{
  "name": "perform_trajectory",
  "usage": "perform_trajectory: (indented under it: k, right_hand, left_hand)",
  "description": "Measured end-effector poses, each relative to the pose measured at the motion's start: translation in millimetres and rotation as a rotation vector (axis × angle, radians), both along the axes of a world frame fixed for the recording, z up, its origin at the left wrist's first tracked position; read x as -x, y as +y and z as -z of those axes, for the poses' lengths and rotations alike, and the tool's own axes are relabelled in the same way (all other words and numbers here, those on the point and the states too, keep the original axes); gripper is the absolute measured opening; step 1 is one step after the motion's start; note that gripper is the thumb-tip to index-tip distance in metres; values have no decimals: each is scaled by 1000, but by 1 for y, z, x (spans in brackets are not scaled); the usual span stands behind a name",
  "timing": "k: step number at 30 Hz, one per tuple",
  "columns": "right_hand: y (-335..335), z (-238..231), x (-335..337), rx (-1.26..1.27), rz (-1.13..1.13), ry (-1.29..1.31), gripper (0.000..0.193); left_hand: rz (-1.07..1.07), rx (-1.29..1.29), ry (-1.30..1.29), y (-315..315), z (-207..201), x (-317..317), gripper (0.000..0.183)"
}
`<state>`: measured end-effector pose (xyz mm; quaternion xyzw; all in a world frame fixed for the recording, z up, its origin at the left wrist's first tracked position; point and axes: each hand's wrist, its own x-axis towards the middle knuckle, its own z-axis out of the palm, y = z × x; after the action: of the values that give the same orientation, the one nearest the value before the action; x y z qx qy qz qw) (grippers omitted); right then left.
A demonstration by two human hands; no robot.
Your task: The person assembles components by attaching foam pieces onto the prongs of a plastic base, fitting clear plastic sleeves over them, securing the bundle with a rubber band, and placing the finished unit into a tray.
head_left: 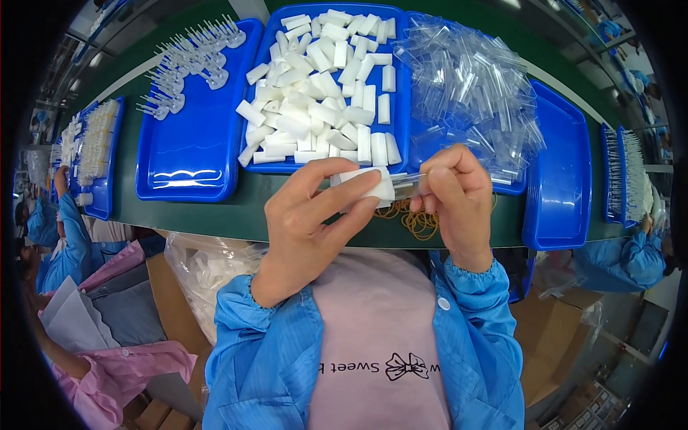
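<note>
Green table (251,209), under trays and hands. Left hand (304,215): grip closed on a white block (380,184). Right hand (460,202): grip pinching a clear tube (406,184) just right of the block; whether the tube's end sits inside or only against it, cannot tell. Beyond the left grip: blue tray (402,100), piled with loose blocks (304,107). Beyond the right grip: heap of tubes (469,86). Beside the right grip, partly behind it: rubber bands (421,223).

Risks, judged: tube may slip or twist if pinched too lightly; may bend or crack if pushed off line. Block, soft-looking, may dent under hard squeezing. Bands may snag the right fingers, should these drop. Outer tubes may slide off the heap if knocked.
</note>
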<state>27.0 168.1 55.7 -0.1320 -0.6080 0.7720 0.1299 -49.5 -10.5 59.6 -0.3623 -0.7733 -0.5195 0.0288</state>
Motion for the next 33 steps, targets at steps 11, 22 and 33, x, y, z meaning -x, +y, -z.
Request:
perform_trajectory:
  k: [11, 22, 33]
  right_hand:
    - [0, 2, 1, 85, -27, -52, 14]
    - [35, -17, -2, -310, -310, -155, 14]
    - [7, -36, -14, -1026, -322, 198, 100]
  left_hand:
    - [-12, 61, 23, 2, 0, -3, 29]
    - [522, -147, -1181, 7, 22, 5, 59]
    - [591, -449, -1579, 12, 23, -10, 54]
